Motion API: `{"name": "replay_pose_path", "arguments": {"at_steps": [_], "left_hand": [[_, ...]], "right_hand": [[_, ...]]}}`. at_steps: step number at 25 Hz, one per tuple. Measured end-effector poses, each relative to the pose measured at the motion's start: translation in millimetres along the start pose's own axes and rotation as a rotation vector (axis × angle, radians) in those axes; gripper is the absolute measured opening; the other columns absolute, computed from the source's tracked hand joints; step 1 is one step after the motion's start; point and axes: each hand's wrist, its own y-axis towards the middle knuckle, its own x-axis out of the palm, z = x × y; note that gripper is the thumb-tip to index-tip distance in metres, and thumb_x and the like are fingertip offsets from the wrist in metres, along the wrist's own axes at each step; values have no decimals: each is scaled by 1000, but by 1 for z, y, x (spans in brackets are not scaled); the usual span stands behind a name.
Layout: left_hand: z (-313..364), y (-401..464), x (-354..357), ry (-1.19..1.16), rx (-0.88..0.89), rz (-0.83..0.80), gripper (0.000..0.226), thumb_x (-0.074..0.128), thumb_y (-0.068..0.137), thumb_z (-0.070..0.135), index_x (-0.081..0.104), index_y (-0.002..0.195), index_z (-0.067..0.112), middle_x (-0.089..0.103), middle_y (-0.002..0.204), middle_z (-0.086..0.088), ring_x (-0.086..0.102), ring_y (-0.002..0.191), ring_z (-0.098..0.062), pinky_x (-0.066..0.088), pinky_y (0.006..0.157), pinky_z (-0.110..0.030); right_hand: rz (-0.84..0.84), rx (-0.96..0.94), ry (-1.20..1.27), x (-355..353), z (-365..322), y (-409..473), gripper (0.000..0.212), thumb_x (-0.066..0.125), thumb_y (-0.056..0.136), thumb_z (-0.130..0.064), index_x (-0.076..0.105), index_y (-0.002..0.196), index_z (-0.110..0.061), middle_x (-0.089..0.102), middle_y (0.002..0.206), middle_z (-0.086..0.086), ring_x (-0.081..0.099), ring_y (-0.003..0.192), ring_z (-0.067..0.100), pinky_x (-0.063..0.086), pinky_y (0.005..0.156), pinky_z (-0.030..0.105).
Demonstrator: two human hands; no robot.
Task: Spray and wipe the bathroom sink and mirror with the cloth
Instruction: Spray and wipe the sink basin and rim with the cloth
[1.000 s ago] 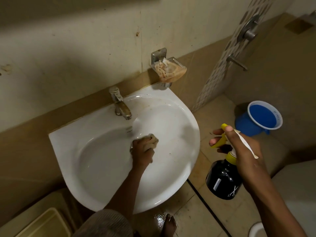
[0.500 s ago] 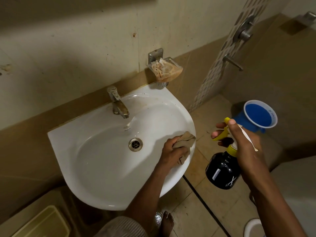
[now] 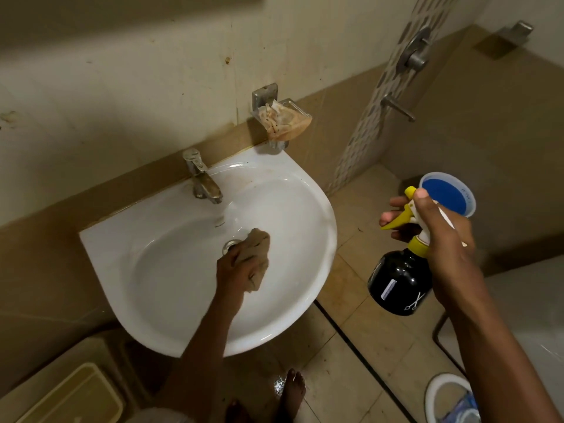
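Observation:
A white wall-hung sink (image 3: 290, 190) fills the middle of the view, with a metal tap (image 3: 201, 181) at its back. My left hand (image 3: 236, 268) presses a crumpled tan cloth (image 3: 258, 254) against the basin beside the drain (image 3: 230, 245), which the hand partly covers. To the right of the sink, over the floor, my right hand (image 3: 439, 236) grips a black spray bottle (image 3: 399, 282) with a yellow trigger, nozzle pointing left toward the sink. No mirror is in view.
A wall soap dish (image 3: 282, 119) holding a brownish wrapper hangs behind the sink. A blue mug (image 3: 447, 193) stands on the tiled floor at right, below shower fittings (image 3: 413, 58). A yellowish bin (image 3: 76, 395) sits at lower left, a white bucket rim (image 3: 439, 389) at lower right. My bare foot (image 3: 293, 389) stands under the sink.
My left hand swept the cloth from the drain out to the sink's right rim, then back to the drain. The spray bottle stayed in my right hand, lifted slightly.

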Motion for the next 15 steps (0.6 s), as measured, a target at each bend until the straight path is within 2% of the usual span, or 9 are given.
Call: {"name": "replay_pose_path", "arguments": {"at_steps": [1,3,5,7,9,11,13,15], "left_hand": [[-4,2,-4,23,-35,24,45,65,82,-7,74,97,34,75,80,11,67,80,-17,53,61,-20],[-17,2,-1,141,-101,-3,45,65,82,-5,73,94,37,72,80,12,66,81,-17,51,61,-19],[-25,3,13,241,-126,-86,45,65,84,-3,69,100,39,71,91,12,69,87,-10,53,69,-19],[-25,0,34,296,-154,-162,43,66,85,2,66,107,39,68,102,14,67,98,-11,54,78,-21],[-11,-11,53,296,-207,-195,39,63,87,4,62,107,38,65,98,18,63,93,-6,52,71,-15],[-4,-20,60,265,-211,-227,37,64,88,3,61,96,39,64,93,19,62,89,-5,51,65,-12],[-2,-29,60,229,-167,-313,37,69,84,3,66,96,38,70,98,11,67,94,-13,56,72,-17],[-4,-37,62,284,-63,-402,40,75,71,8,73,102,33,72,107,2,68,102,-19,59,81,-28]], "right_hand": [[0,5,6,-1,1,-3,37,49,106,-49,76,96,-26,82,88,2,77,91,21,59,88,40],[-3,16,27,-2,3,-8,35,49,106,-46,76,94,-26,82,86,-1,77,87,16,59,85,38],[-3,25,39,-4,6,-11,34,50,107,-44,76,92,-29,83,85,-5,77,87,16,59,85,38],[1,29,41,-7,7,-14,34,49,107,-43,76,91,-30,83,85,-5,77,89,19,59,87,42],[13,30,55,-11,5,-17,36,49,107,-44,79,88,-34,82,85,-7,76,91,20,58,89,44],[10,30,72,-13,3,-18,41,48,108,-45,80,82,-47,82,85,-10,76,90,18,58,88,42],[-7,35,78,-11,-3,-18,44,47,107,-46,79,79,-53,82,85,-13,76,90,17,58,89,41],[-10,36,74,-6,-7,-18,42,48,107,-46,80,80,-49,82,85,-12,77,90,16,59,90,42]]}}
